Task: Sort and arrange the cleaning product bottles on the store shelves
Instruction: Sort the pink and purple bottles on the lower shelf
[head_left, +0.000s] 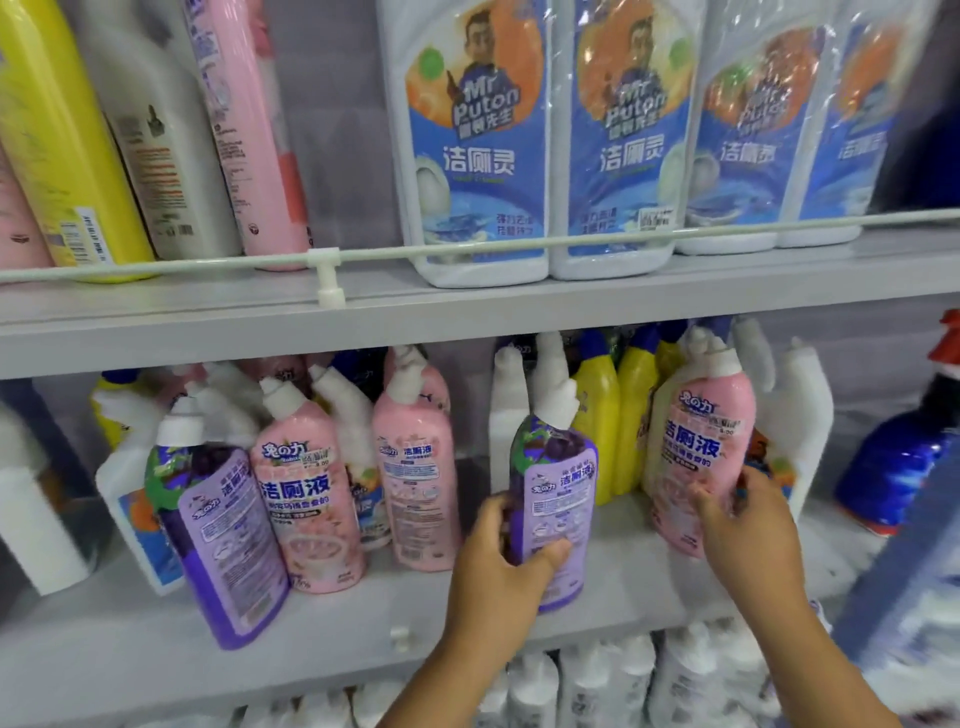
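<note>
- L hand (501, 558) wrapped round purple bottle (553, 499), thumb across label, mid-shelf (363, 613) front.
- R hand (740, 525) gripped pink bottle (701, 457) low, fingers curled on its side; bottle tilted, just right of purple one.

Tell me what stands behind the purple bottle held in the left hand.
Behind the purple bottle stand a white bottle and yellow bottles with blue caps. The purple bottle and the left hand cover their lower parts, so their bases and any labels there cannot be seen.
</note>
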